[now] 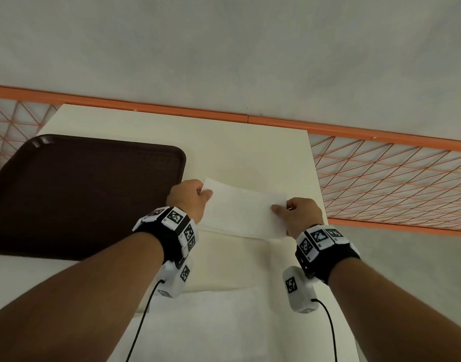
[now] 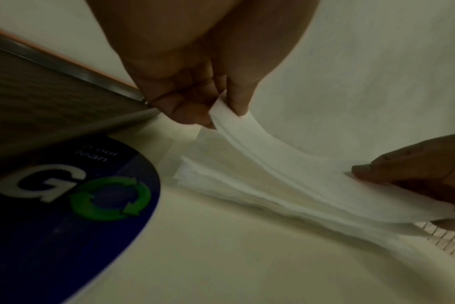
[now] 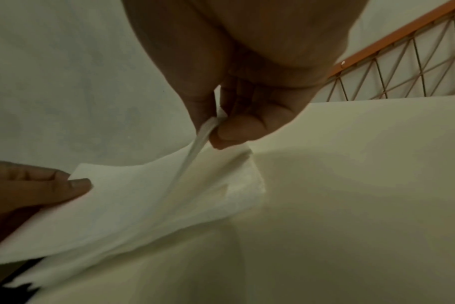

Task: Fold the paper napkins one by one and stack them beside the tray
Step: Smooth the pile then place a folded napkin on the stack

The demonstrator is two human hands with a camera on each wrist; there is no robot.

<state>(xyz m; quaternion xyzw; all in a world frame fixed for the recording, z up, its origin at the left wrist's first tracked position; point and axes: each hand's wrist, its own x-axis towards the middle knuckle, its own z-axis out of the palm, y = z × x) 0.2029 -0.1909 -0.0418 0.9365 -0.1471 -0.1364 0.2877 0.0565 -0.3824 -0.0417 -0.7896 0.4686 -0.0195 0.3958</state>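
Observation:
A white paper napkin (image 1: 243, 207) is held a little above the cream table (image 1: 245, 152), just right of the dark brown tray (image 1: 80, 194). My left hand (image 1: 204, 192) pinches its far left corner (image 2: 222, 112) between thumb and fingers. My right hand (image 1: 283, 208) pinches the far right corner (image 3: 213, 123) the same way. The napkin (image 2: 286, 174) sags between the two hands. Beneath it a flat stack of folded napkins (image 2: 221, 183) lies on the table, seen also in the right wrist view as the stack (image 3: 244, 191).
More white napkins (image 1: 206, 317) lie near the table's front edge. A blue round sticker (image 2: 65, 201) marked "GO" sits on the table by the tray. An orange mesh railing (image 1: 394, 178) runs behind and to the right of the table.

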